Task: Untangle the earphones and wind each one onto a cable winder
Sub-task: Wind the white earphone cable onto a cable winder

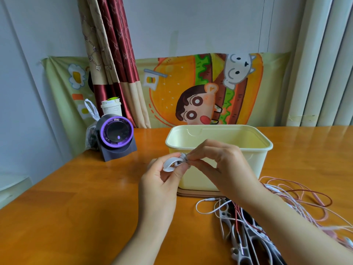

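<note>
- Head view: the left hand [162, 180] grips a white cable winder [169, 166] between thumb and curled fingers, held in the air in front of a cream tub [254, 165].
- The right hand [219, 161] pinches the white earphone [183, 159] wrapped at the winder's right end. Whether it is tucking in a loose end or an earbud, I cannot tell.
- The tangle of earphones [296, 199], with white, pink and red leads, lies on the counter [76, 207] to the right of the tub, partly under the right forearm.
- Spare winders [225, 213], white and dark, lie just beside and under that tangle.
- Judgement: 1 earphone looks nearly wound, and the rest are not yet sorted.
- Risk: if the right pinch lets go before the end is secured, the springy lead could uncoil from the winder.
- Risk: the right forearm hangs over the loose leads, so pulling it back could snag a loop and drag the tangle tighter or off the counter edge.
- Risk: pulling too hard at the end could strain the thin lead at the earbud.
</note>
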`<state>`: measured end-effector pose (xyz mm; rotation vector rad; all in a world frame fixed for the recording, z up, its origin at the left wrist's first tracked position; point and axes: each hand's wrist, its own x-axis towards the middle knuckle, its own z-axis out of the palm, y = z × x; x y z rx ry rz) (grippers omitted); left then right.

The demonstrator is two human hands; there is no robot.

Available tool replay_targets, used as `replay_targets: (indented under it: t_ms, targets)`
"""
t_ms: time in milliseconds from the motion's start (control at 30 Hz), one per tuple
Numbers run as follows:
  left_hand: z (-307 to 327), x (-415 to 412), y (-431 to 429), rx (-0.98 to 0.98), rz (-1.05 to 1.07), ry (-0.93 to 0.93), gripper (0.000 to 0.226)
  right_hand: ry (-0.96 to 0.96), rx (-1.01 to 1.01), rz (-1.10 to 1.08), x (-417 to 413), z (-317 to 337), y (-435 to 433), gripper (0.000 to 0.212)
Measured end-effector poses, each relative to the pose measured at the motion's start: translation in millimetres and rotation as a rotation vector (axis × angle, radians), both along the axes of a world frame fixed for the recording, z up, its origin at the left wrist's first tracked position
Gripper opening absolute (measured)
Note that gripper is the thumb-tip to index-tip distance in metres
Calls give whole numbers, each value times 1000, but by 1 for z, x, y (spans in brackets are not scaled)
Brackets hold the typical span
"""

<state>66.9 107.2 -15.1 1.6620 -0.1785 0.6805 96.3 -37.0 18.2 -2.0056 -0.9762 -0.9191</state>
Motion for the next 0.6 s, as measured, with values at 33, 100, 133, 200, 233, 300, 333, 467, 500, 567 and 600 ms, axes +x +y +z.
replay_targets:
  t_ms: [33,100,133,200,233,300,333,467,500,567,600]
  targets:
    - [0,0,0,5,-1,3,24,-3,-5,-4,0,0,0,14]
    - [0,0,2,-8,-19,12,27,17,-11,-2,-1,1,0,15]
    - [0,1,3,-35,-43,17,27,63,-4,14,-2,2,0,17]
    - [1,2,5,-144,-124,39,26,208,16,56,-5,7,-3,31]
    - [2,3,5,-214,-167,58,28,279,13,62,-5,8,-6,42]
    - [3,4,5,-355,-247,93,37,388,-12,45,-3,8,-11,55]
    - [5,5,5,-422,-288,105,40,415,-16,33,-2,8,-11,52]
    - [7,6,5,-558,-401,108,46,421,70,-5,-2,9,-11,25]
    - [7,5,5,-557,-420,101,45,414,82,-7,-3,10,-10,22]
    - [7,5,5,-529,-448,100,44,382,87,-18,-4,12,-11,18]
    - [5,6,5,-504,-455,106,45,353,87,-44,-4,13,-12,18]
